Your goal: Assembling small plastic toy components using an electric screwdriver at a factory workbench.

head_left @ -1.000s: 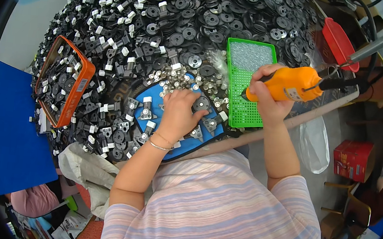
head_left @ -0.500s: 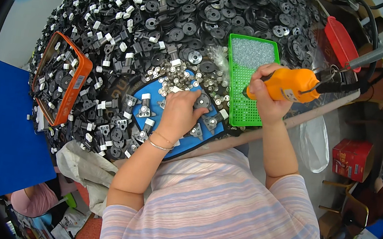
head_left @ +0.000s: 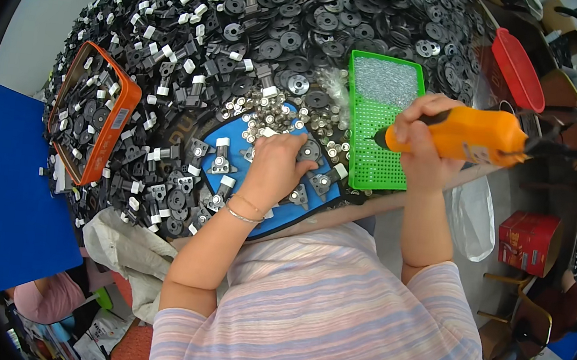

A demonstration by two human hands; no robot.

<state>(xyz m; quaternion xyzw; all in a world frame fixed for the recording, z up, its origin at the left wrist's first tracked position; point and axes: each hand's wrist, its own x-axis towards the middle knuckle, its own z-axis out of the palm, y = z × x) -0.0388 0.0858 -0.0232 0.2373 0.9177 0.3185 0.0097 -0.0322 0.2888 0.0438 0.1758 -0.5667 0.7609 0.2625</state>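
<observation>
On a blue mat (head_left: pixel 226 133), my left hand (head_left: pixel 277 168) is closed about a black disc (head_left: pixel 308 150), its rim between my fingertips and thumb. The part under that palm is hidden. My right hand (head_left: pixel 427 149) is wrapped round an orange electric screwdriver (head_left: pixel 479 135), which lies nearly level above a green basket (head_left: pixel 377 188). Its dark tip points left, over the basket's holes. Small silvery screws (head_left: pixel 387 81) fill the basket's far end. Black assemblies with white tabs (head_left: pixel 221 157) lie around my left hand, and small round metal pieces (head_left: pixel 274 114) are heaped just beyond it.
Black discs (head_left: pixel 326 21) and white-tipped black parts (head_left: pixel 168 51) are piled across the far side and left. An orange-red bin (head_left: pixel 125 107) holds more parts. A red tray (head_left: pixel 518 69) sits far right, near the screwdriver's hanging cable. Another person's pink sleeve (head_left: pixel 51 299) shows lower left.
My right hand has moved a little to the right with the screwdriver, which has turned more level and swung off the basket's edge side. My left hand keeps its place on the disc.
</observation>
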